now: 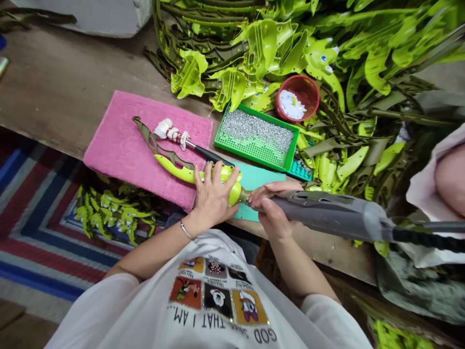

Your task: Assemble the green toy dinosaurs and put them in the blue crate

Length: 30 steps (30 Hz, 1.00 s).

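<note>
Left hand (212, 194) lies flat, fingers spread, pressing down one lime-and-olive toy part (176, 169), which rests half on the pink towel (119, 140) and half on the teal mat (256, 179) at the near table edge. Right hand (272, 218) is wrapped round one grey power screwdriver (327, 215), its tip touching the part's right end. One thin bracelet (186, 231) sits on the left wrist. One black-handled tool (174, 134) with a white-wrapped end lies on the towel just beyond. Farther right: one green tray (292, 145) of small metal screws, one smaller teal tray (300, 169), one red basket (312, 92) of white pieces. Green parts (254, 43) are heaped behind, too many to count. The shirt (218, 291) shows six picture panels and, upside down, "GOD" and "THAT I AM...".
</note>
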### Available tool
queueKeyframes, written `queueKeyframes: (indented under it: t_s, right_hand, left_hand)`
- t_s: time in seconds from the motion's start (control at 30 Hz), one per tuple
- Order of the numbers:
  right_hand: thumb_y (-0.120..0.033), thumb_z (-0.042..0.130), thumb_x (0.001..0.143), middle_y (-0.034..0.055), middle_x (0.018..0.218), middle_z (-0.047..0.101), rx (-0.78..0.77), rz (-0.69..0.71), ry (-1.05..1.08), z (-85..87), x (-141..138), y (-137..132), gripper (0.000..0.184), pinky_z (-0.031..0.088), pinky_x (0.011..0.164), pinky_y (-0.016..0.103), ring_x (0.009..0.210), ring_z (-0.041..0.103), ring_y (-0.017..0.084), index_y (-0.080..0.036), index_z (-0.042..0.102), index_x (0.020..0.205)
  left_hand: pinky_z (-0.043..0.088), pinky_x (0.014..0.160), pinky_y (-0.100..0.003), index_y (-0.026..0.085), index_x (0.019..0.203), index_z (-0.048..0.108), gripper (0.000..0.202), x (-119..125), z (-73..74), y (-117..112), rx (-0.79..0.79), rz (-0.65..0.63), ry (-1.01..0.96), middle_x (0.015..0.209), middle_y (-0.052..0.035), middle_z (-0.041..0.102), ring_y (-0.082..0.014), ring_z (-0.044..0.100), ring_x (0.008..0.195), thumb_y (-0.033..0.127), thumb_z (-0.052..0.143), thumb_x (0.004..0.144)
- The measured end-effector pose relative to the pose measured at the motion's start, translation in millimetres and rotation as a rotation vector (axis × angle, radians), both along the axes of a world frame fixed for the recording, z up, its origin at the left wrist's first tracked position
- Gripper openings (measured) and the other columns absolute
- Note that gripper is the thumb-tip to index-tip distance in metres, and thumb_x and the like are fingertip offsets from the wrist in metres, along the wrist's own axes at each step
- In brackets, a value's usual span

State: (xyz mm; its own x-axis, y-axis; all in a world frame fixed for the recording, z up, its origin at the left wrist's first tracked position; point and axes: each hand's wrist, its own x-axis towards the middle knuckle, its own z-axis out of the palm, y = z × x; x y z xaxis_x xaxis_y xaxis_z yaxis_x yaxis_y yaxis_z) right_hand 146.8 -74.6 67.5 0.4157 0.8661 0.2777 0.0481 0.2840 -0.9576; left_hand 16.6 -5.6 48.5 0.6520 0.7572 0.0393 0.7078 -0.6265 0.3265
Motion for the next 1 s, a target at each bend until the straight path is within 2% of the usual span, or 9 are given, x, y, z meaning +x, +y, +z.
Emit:
queueKeyframes:
  t_s: [0.13, 0.33, 0.53, 0.7, 0.77, 0.87, 1.0]
  right_hand:
    - [-0.035, 0.063, 0.089, -0.0024, 0.060, 0.056, -0.009, -0.015, 0.037, -0.4, -2.2, -1.8, 0.021, 0.050, 0.059, 0.032, 0.059, 0.058, 0.015, -0.023, 0.060, 0.073]
    - [-0.032, 0.065, 0.087, -0.0054, 0.058, 0.055, 0.027, -0.029, 0.037, 0.7, -3.6, -0.3, 0.009, 0.049, 0.056, 0.032, 0.052, 0.055, 0.014, -0.025, 0.060, 0.084]
    - [-0.037, 0.068, 0.084, -0.0063, 0.057, 0.056, -0.004, -0.077, 0.060, 0.6, -4.5, 2.1, 0.018, 0.049, 0.055, 0.033, 0.052, 0.057, 0.015, -0.025, 0.057, 0.091]
    - [-0.035, 0.065, 0.086, -0.0064, 0.056, 0.053, 0.063, -0.065, 0.004, 13.8, 0.4, 1.5, 0.009, 0.047, 0.052, 0.032, 0.049, 0.053, 0.014, -0.027, 0.060, 0.085]
    - [-0.034, 0.062, 0.088, -0.0049, 0.056, 0.053, 0.065, -0.038, -0.018, 16.7, 2.2, 0.4, 0.014, 0.047, 0.052, 0.032, 0.050, 0.053, 0.014, -0.026, 0.062, 0.077]
    - [-0.036, 0.060, 0.089, -0.0031, 0.055, 0.053, 0.002, -0.017, -0.039, 15.2, 1.5, -0.6, 0.027, 0.048, 0.054, 0.031, 0.053, 0.054, 0.014, -0.024, 0.059, 0.065]
    - [-0.040, 0.062, 0.088, -0.0031, 0.054, 0.053, -0.011, -0.044, -0.033, 8.3, -2.9, 1.0, 0.029, 0.048, 0.054, 0.031, 0.052, 0.055, 0.014, -0.023, 0.058, 0.064]
  left_hand:
    - [0.009, 0.115, -0.067, 0.026, 0.151, 0.041, 0.087, 0.3, 2.2, -0.2, -0.003, -0.002, 0.004, 0.153, -0.0193, 0.040, -0.0450, 0.034, 0.140, 0.058, 0.071, 0.076]
    - [0.011, 0.115, -0.068, 0.026, 0.152, 0.040, 0.086, -1.7, 1.9, 0.8, -0.007, -0.016, 0.002, 0.154, -0.0206, 0.038, -0.0451, 0.033, 0.141, 0.061, 0.068, 0.078]
    - [0.011, 0.115, -0.069, 0.027, 0.152, 0.039, 0.084, -2.9, 1.9, 2.6, -0.032, -0.024, -0.002, 0.155, -0.0197, 0.036, -0.0451, 0.032, 0.142, 0.063, 0.066, 0.081]
    - [0.013, 0.114, -0.070, 0.027, 0.152, 0.038, 0.088, -4.0, 3.9, 3.8, -0.061, -0.037, 0.001, 0.156, -0.0215, 0.034, -0.0461, 0.029, 0.144, 0.066, 0.068, 0.079]
    - [0.012, 0.115, -0.070, 0.027, 0.153, 0.038, 0.095, -4.3, 4.0, 4.1, -0.060, -0.042, -0.001, 0.156, -0.0223, 0.033, -0.0466, 0.028, 0.145, 0.068, 0.072, 0.074]
    - [0.010, 0.115, -0.070, 0.026, 0.153, 0.037, 0.103, -3.6, 4.1, 3.7, -0.062, -0.033, 0.001, 0.157, -0.0220, 0.033, -0.0469, 0.028, 0.144, 0.066, 0.079, 0.067]
    - [0.009, 0.116, -0.068, 0.027, 0.152, 0.039, 0.093, -1.4, 4.4, 1.8, -0.062, -0.011, -0.001, 0.156, -0.0200, 0.035, -0.0457, 0.029, 0.144, 0.057, 0.078, 0.072]
